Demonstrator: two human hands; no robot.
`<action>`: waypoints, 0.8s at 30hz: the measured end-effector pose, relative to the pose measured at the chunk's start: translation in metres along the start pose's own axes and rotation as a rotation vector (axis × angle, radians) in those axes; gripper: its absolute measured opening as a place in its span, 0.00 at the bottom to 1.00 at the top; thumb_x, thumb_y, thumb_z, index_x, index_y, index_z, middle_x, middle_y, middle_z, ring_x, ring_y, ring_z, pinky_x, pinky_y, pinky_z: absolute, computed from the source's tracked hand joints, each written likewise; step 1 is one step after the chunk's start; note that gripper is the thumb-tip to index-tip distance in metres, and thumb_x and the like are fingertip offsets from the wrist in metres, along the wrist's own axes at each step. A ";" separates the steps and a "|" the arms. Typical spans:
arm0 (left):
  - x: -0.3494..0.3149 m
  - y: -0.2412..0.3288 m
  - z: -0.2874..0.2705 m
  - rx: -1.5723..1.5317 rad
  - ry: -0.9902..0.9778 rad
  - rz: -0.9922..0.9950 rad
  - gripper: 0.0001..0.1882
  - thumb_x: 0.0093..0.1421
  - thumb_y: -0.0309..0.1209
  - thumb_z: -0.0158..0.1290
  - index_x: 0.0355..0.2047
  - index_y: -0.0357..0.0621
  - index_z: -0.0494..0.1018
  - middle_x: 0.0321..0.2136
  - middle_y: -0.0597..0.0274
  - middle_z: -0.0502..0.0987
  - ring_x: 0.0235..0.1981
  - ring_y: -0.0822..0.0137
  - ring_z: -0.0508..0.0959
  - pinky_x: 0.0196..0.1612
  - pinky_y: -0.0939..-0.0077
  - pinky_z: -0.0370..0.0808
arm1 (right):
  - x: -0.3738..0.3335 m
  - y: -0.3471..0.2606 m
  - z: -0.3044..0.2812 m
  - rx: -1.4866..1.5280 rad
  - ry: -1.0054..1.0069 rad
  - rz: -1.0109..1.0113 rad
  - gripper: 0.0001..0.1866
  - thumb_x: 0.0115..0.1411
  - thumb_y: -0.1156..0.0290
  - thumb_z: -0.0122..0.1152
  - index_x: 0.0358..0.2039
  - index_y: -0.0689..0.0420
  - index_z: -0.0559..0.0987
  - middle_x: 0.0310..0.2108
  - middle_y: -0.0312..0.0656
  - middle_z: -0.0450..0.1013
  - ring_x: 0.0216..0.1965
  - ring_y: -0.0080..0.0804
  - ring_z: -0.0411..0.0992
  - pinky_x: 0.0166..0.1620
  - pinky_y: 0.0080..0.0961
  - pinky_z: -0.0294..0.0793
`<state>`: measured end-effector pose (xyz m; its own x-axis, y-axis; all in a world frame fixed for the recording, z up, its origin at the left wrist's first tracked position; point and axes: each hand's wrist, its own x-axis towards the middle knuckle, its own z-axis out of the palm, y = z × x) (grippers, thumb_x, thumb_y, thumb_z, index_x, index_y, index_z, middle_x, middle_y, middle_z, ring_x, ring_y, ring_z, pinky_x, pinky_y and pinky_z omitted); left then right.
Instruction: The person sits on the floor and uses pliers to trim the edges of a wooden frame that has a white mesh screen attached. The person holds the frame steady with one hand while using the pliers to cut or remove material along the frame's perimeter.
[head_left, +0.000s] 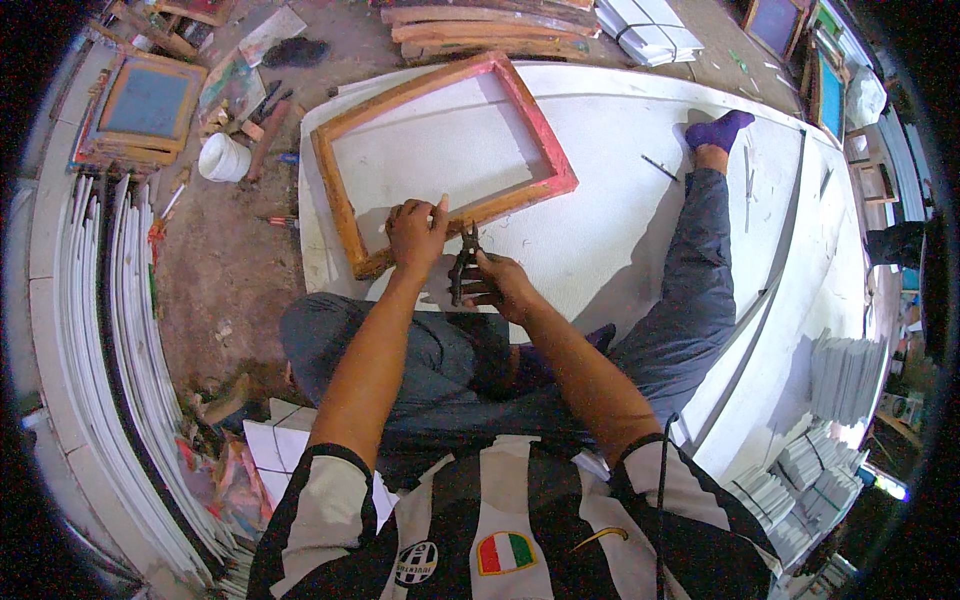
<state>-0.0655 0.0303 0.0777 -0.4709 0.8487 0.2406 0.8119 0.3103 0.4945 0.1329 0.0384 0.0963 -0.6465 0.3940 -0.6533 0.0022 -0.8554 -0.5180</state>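
A wooden frame [345, 205], stained orange and red along its right side, lies tilted on the white sheet [590, 140] before me. My left hand [415, 235] grips the near rail of this frame, its fingers wrapped over the wood. In my right hand [503, 287] is a pair of dark pliers [461, 275], held with the jaws pointing away from me. Those jaws meet the near rail just right of my left hand. Whatever small thing they may pinch there is too small to make out.
A white bucket [224, 158] and framed screens [150, 105] stand at the far left. Stacked white sheets [125, 300] line the left side. Wooden boards [480, 30] lie at the back. White bundles [800, 470] sit at the right. My outstretched leg [690, 270] crosses the sheet.
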 end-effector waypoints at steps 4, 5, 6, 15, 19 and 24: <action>-0.004 0.002 0.003 -0.018 -0.048 -0.014 0.22 0.65 0.48 0.53 0.26 0.41 0.80 0.31 0.52 0.79 0.38 0.48 0.76 0.46 0.53 0.70 | 0.013 0.011 0.015 0.093 0.065 -0.009 0.22 0.72 0.54 0.47 0.53 0.60 0.72 0.45 0.52 0.77 0.39 0.45 0.77 0.38 0.42 0.81; -0.004 0.000 0.005 -0.011 -0.063 -0.018 0.22 0.65 0.48 0.53 0.26 0.41 0.80 0.32 0.52 0.79 0.39 0.48 0.76 0.46 0.53 0.70 | 0.017 0.014 0.017 0.102 0.089 0.006 0.20 0.73 0.54 0.46 0.52 0.58 0.72 0.44 0.51 0.76 0.41 0.46 0.76 0.39 0.45 0.80; -0.004 -0.001 0.006 -0.011 -0.057 0.002 0.22 0.65 0.48 0.53 0.26 0.41 0.80 0.32 0.51 0.79 0.38 0.47 0.76 0.46 0.53 0.70 | 0.019 0.017 0.018 0.143 0.098 -0.008 0.20 0.73 0.54 0.45 0.51 0.58 0.72 0.44 0.50 0.76 0.42 0.45 0.76 0.39 0.45 0.80; -0.007 -0.006 0.011 -0.019 -0.076 0.028 0.22 0.65 0.47 0.52 0.27 0.40 0.79 0.31 0.50 0.79 0.38 0.46 0.76 0.45 0.51 0.70 | 0.005 0.025 0.033 0.198 0.199 -0.081 0.20 0.73 0.55 0.44 0.49 0.59 0.73 0.38 0.45 0.76 0.39 0.42 0.75 0.35 0.43 0.78; -0.008 -0.004 0.007 -0.016 -0.062 0.090 0.21 0.65 0.46 0.53 0.25 0.40 0.77 0.29 0.50 0.79 0.37 0.45 0.76 0.43 0.50 0.70 | 0.014 0.027 0.021 0.074 0.232 -0.073 0.20 0.73 0.54 0.45 0.49 0.59 0.74 0.38 0.44 0.76 0.38 0.40 0.76 0.37 0.42 0.78; -0.009 -0.007 0.009 -0.047 -0.065 0.105 0.21 0.65 0.45 0.53 0.24 0.40 0.76 0.28 0.50 0.78 0.34 0.44 0.76 0.41 0.49 0.70 | 0.033 0.031 -0.003 0.139 0.107 -0.053 0.21 0.73 0.53 0.45 0.51 0.58 0.73 0.39 0.45 0.76 0.41 0.41 0.77 0.44 0.46 0.79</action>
<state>-0.0641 0.0247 0.0646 -0.3595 0.9020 0.2392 0.8377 0.1990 0.5086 0.1135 0.0264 0.0570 -0.5582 0.4667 -0.6859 -0.1397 -0.8678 -0.4768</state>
